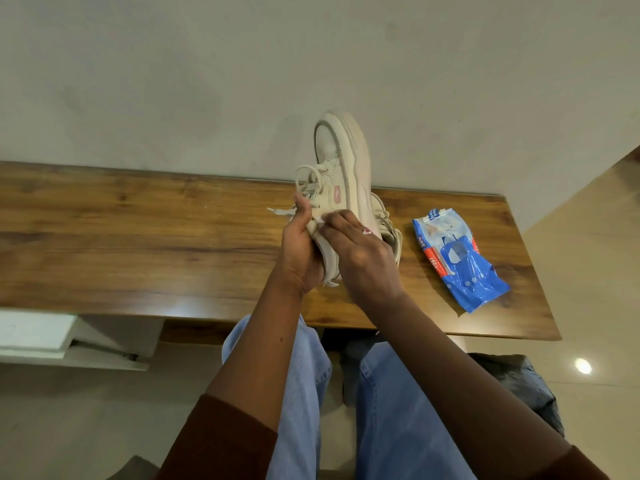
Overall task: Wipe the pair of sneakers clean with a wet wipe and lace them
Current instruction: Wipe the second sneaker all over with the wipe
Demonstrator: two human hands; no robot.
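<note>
My left hand grips a cream sneaker by its heel end and holds it above the table, toe pointing away and up. Its loose laces loop out to the left. My right hand presses a small white wet wipe against the sneaker's side, fingers curled on it. The second cream sneaker lies on the wooden table behind my right hand, mostly hidden.
A blue wet-wipe packet lies on the wooden table to the right of the sneakers. The table stands against a grey wall. A white shelf sits below on the left, a dark bag on the floor right.
</note>
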